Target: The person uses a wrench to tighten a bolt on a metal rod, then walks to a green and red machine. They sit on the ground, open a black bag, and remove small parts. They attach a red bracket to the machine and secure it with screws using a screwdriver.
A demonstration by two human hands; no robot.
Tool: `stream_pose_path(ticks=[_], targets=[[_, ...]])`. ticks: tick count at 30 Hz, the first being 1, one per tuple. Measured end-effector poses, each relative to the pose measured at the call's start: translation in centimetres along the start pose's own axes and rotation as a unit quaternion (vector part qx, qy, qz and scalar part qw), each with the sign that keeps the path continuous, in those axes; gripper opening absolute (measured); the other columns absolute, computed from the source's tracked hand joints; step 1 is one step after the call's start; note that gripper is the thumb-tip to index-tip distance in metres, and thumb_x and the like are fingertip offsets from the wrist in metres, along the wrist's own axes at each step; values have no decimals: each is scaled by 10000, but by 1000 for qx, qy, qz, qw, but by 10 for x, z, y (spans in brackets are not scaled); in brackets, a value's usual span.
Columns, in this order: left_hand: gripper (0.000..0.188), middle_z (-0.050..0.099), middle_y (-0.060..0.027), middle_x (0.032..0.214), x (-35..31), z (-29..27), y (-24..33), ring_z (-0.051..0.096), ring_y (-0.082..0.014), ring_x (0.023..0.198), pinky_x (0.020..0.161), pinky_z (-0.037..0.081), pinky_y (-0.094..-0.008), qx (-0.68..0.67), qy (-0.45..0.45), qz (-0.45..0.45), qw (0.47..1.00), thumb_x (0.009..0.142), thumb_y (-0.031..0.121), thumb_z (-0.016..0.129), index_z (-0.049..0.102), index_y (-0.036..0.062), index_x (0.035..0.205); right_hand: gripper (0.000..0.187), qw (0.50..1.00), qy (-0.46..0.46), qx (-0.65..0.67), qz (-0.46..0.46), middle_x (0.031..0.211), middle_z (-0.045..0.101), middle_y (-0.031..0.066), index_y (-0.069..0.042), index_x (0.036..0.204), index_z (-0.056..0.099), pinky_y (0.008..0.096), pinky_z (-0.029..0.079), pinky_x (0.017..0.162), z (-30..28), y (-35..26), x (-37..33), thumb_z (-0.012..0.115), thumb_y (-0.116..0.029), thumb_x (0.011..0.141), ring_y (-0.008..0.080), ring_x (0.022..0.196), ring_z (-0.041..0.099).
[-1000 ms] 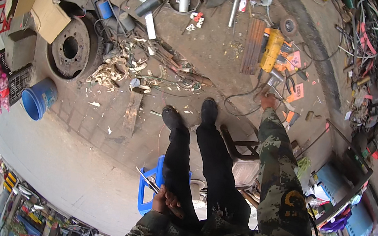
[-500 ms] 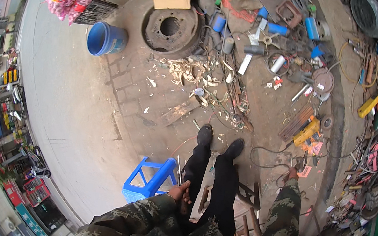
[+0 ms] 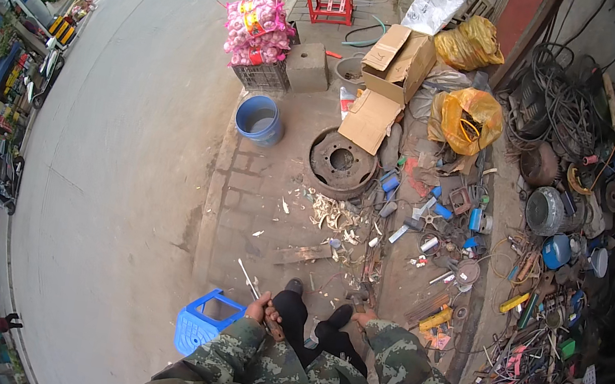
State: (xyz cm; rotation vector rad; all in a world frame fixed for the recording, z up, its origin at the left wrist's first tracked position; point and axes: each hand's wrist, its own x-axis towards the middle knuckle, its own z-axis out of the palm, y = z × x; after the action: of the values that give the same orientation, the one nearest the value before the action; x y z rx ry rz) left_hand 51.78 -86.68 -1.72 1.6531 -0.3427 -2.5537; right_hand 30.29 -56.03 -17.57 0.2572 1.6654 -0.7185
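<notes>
My left hand (image 3: 263, 312) is closed around slim metal rods (image 3: 247, 279) that look like screwdriver shafts, pointing up and to the left. It is over my left leg, beside the blue plastic stool (image 3: 201, 327). Out in front of my right foot, my right hand (image 3: 363, 317) is closed on what looks like a hammer (image 3: 359, 293); its dark head shows just beyond the fingers, and the grip is mostly hidden. A wooden board (image 3: 303, 255) lies on the paving ahead of my shoes, near pale shavings (image 3: 334, 216).
A rusty wheel rim (image 3: 320, 164), a blue bucket (image 3: 259, 121) and cardboard boxes (image 3: 372, 119) stand ahead. Scrap parts and a yellow power tool (image 3: 435, 319) lie to the right. Tangled metal pieces (image 3: 531, 345) line the wall. The road (image 3: 128, 165) runs along the left.
The view has tilted up, bringing in more of the far ground. My right hand has come inward from the far right with its tool. My left hand has lifted the rods away from the leg.
</notes>
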Motion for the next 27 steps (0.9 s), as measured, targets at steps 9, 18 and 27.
stream_pose_path(ticks=[9, 18, 27], targets=[[433, 390, -21, 540, -36, -209, 137, 451, -233, 464, 490, 487, -464, -199, 271, 230, 913, 1041, 513, 507, 449, 159, 799, 226, 949, 112, -295, -22, 687, 675, 128, 21, 860, 693, 473, 549, 555, 6, -152, -5, 775, -167, 767, 265, 561, 659], [434, 358, -8, 585, -85, -390, 284, 398, -208, 457, 475, 440, -389, -253, 491, 43, 833, 1026, 565, 492, 425, 168, 863, 213, 918, 94, -359, 143, 692, 680, 128, 14, 854, 698, 469, 550, 557, 67, -251, -45, 777, -162, 764, 266, 566, 662], [409, 364, -15, 575, 25, -355, 588, 387, -222, 445, 461, 400, -410, -203, 433, 140, 867, 1035, 530, 521, 446, 161, 872, 200, 922, 83, -354, 129, 697, 684, 127, 7, 847, 703, 464, 550, 559, 214, -432, -23, 779, -157, 761, 267, 572, 664]])
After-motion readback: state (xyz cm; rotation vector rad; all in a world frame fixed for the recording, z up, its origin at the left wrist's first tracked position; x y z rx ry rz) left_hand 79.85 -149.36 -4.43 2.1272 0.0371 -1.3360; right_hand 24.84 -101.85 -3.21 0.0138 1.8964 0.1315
